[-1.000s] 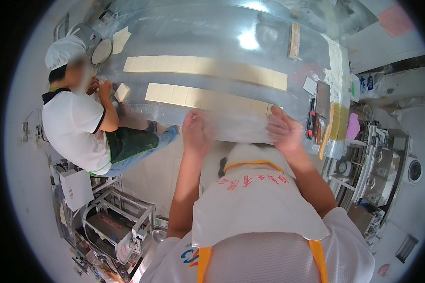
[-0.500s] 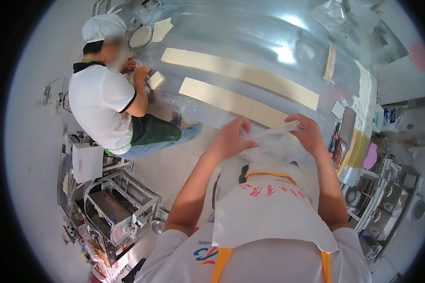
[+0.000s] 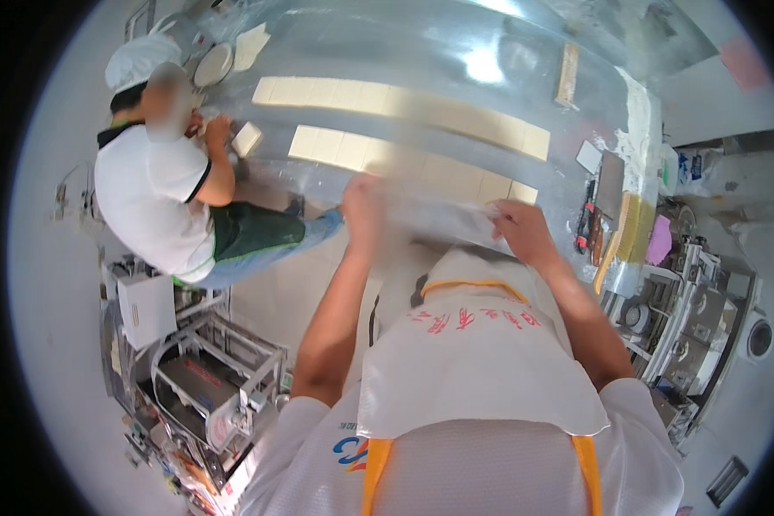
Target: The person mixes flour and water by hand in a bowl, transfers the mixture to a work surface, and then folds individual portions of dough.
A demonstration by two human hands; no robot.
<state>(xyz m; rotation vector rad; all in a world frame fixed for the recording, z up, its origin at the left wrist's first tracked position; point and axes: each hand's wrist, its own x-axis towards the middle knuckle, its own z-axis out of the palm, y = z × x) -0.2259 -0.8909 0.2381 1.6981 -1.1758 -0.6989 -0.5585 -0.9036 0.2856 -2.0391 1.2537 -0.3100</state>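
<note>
A thin, clear plastic bag [image 3: 460, 222] is drawn out sideways between my hands, in front of my apron. My right hand [image 3: 525, 232] pinches its right end between thumb and fingers. At the other end is my left hand [image 3: 364, 213], closed on the bag's left side; its fingertips are blurred. Just beyond the bag, on the metal table, lies the nearer row of pale, flat dough pieces [image 3: 327, 147]. A longer row of similar pieces [image 3: 318, 90] runs behind it. A smeared patch hides the middle of the nearer row.
A co-worker [image 3: 155, 172] in a white cap works at the table's left end, beside a small pale block [image 3: 247, 139]. A wooden strip [image 3: 567, 76] lies at the back right. Nearer right are a scraper [image 3: 609, 185] and a brush [image 3: 632, 228]. A metal machine [image 3: 206, 378] stands lower left.
My hands have moved apart, stretching the bag wider between them. The left hand has gone left and its fingers have closed. The whole view has shifted, with the table now further left.
</note>
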